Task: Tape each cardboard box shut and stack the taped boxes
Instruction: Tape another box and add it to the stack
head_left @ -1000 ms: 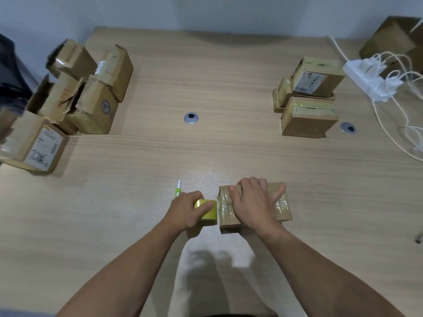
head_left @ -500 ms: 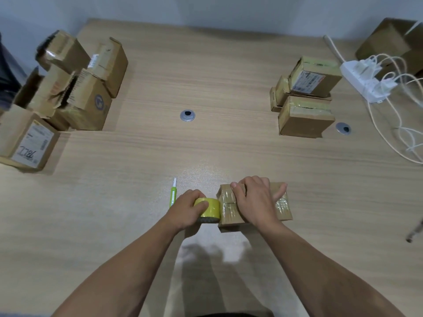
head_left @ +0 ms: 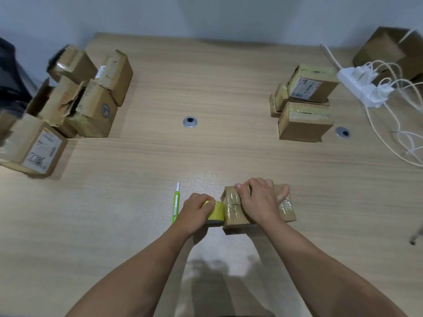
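Head view:
- Small cardboard box (head_left: 233, 212) near centre of table (head_left: 229, 76), lying flat.
- Right hand (head_left: 258, 202) on top of it, fingers curled over far edge, thumb splayed toward right end, clamping it down.
- Left hand (head_left: 195, 213) wrapped round yellow tape roll (head_left: 216, 211); roll touching box's left end.
- Green cutter (head_left: 175, 205) just left of that hand.
- Taped stack (head_left: 304, 104) far right; untaped pile (head_left: 87, 92) far left.
- Judgement: box light, stiff, taped faces slick. Likely slides unless pinned. Grip across bare cardboard edges.

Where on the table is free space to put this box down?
The table is bare in the middle, between the left box pile and the taped stack, around the grommet. Crowded: far right by the power strip.
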Motion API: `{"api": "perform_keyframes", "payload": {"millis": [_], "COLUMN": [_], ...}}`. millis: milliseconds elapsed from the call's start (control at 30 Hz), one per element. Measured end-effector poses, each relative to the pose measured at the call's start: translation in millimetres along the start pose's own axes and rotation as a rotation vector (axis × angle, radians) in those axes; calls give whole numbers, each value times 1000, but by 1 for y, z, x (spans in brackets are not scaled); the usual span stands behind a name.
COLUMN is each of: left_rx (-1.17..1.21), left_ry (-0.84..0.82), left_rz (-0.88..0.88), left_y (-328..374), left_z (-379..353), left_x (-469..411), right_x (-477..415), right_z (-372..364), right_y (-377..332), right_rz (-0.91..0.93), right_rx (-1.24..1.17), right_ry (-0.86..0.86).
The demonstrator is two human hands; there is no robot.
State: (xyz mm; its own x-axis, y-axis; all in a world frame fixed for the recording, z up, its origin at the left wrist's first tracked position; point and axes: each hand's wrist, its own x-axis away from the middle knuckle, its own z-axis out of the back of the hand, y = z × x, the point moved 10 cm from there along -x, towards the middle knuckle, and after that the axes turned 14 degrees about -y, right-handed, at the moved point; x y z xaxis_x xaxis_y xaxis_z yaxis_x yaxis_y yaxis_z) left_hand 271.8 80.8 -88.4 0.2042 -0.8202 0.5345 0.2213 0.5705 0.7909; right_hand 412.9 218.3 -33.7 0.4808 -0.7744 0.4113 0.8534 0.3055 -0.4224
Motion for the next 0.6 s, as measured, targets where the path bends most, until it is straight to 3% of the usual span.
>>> {"api": "perform_keyframes", "payload": {"millis": [167, 300, 367, 467, 600], "left_rx": [99, -97, -190, -303, -439], "left_ry": [89, 409, 488, 345, 241], "left_rz": [-14, 105, 234, 410, 453], "left_y": [-4, -27, -45, -69, -71], "left_z": [12, 60, 79, 72, 69], "left_x": [12, 25, 30, 26, 17], "right_x": [-1, -1, -1, -1, -2], "right_z": [0, -2, -3, -3, -3], "right_y": [0, 0, -1, -2, -1], "right_rz": [-2, -5, -4, 4, 8], "right_rx": [4, 0, 1, -2, -7], "right_ry": [-7, -16, -20, -14, -2]}}
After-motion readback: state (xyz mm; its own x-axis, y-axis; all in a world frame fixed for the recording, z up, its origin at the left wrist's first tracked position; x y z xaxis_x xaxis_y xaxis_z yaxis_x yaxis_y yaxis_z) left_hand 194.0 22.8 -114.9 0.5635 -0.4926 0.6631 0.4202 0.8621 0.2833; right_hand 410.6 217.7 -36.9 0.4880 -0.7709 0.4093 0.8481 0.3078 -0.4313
